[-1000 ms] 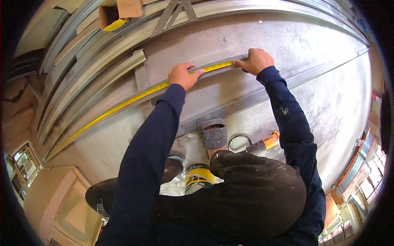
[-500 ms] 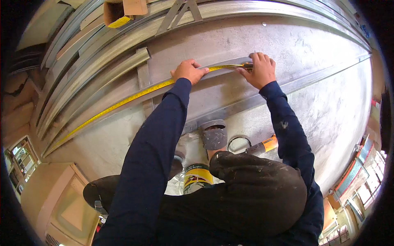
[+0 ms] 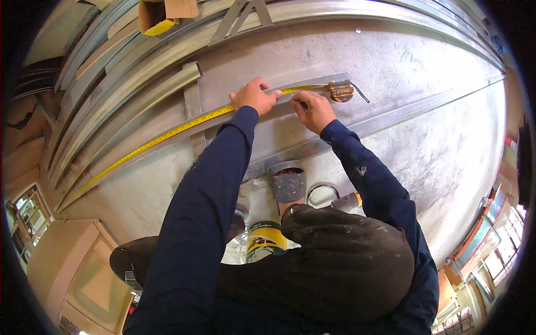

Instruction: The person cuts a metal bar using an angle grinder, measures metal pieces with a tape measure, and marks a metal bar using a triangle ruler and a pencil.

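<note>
A yellow tape measure blade (image 3: 167, 134) runs out along a long grey metal bar (image 3: 321, 80) from the far left toward the middle. My left hand (image 3: 253, 99) is closed on the blade, pressing it against the bar. At the bar's right end lies the black and orange tape measure case (image 3: 341, 91), its dark wrist strap trailing off to the right; neither hand touches it. Just left of the case and below the blade is my right hand (image 3: 314, 113), its fingers pinched together at the bar's near edge. Whatever those fingertips hold, if anything, is hidden.
Long metal profiles (image 3: 125, 84) lie stacked at the far left, an open cardboard box (image 3: 162, 17) on top. Another long bar (image 3: 368, 124) crosses nearer my feet. By my foot (image 3: 288, 184) are a yellow-labelled bucket (image 3: 266, 237) and a partly hidden power tool (image 3: 347, 201).
My right hand has let go of the tape measure case and moved left and nearer, its fingers now pinched by the bar. The case stays at the bar's end; my left hand keeps its place.
</note>
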